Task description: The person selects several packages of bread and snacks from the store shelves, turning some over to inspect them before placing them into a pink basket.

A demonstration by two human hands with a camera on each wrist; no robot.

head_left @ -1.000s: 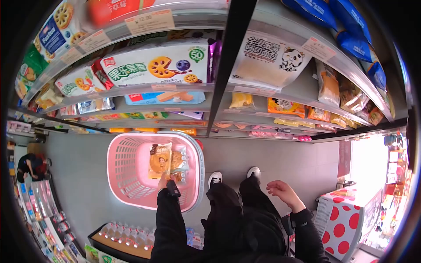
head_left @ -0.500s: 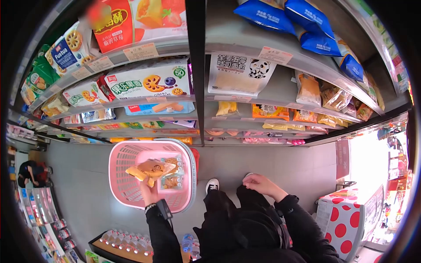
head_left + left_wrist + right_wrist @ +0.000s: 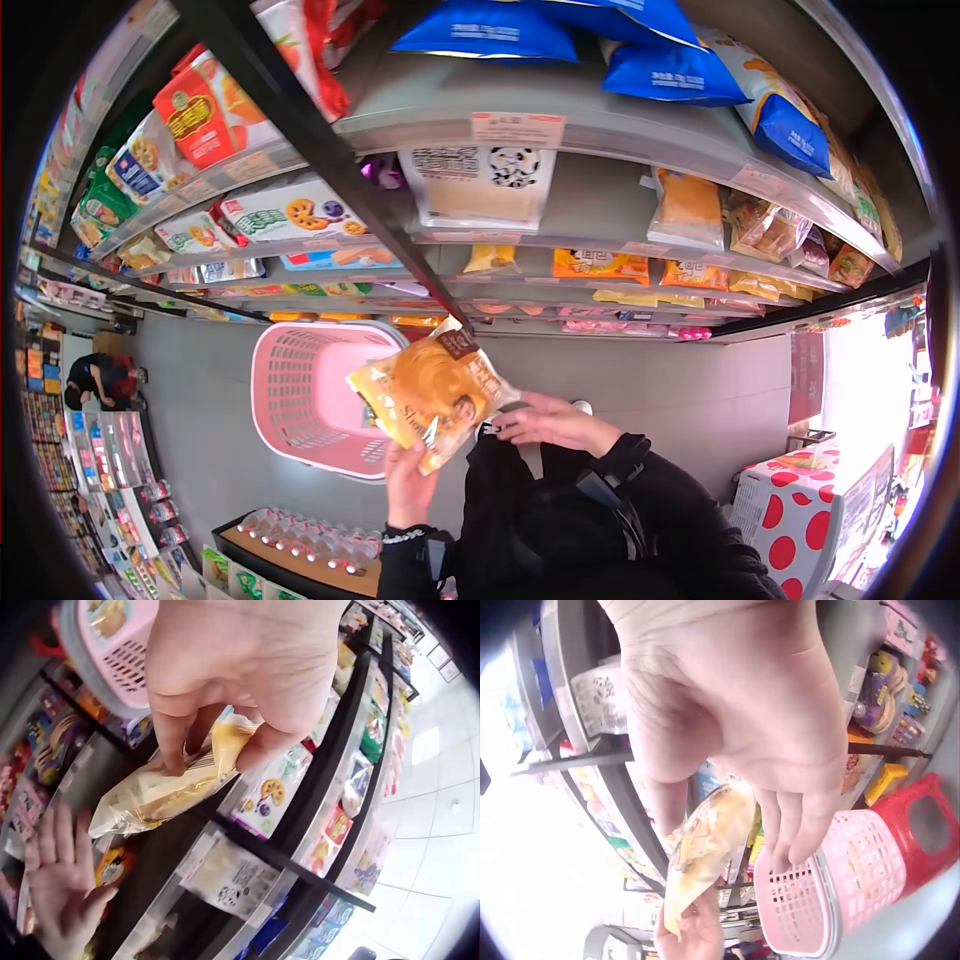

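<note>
My left hand (image 3: 410, 488) pinches the near corner of a yellow and clear bag of bread (image 3: 432, 385), holding it up in front of my body. In the left wrist view, thumb and fingers squeeze the edge of the bag (image 3: 176, 787). My right hand (image 3: 558, 422) is at the bag's right end, fingers stretched towards it. From the left wrist the same right hand (image 3: 64, 877) shows its palm, fingers straight. A pink shopping basket (image 3: 283, 385) stands on the floor to the left, partly covered by the bag in the head view.
Shelves with boxed biscuits (image 3: 290, 210), a pack of toast bread (image 3: 480, 190) and blue bags (image 3: 675, 75) rise ahead. Behind the basket stands a case of bottles (image 3: 310, 540). A red-dotted box (image 3: 790, 510) is at the right. Another person (image 3: 100, 380) bends down at the far left.
My left hand has lifted the bag of bread out of the basket and brought it right, towards my body. The right hand has moved left to the bag. The view has turned right.
</note>
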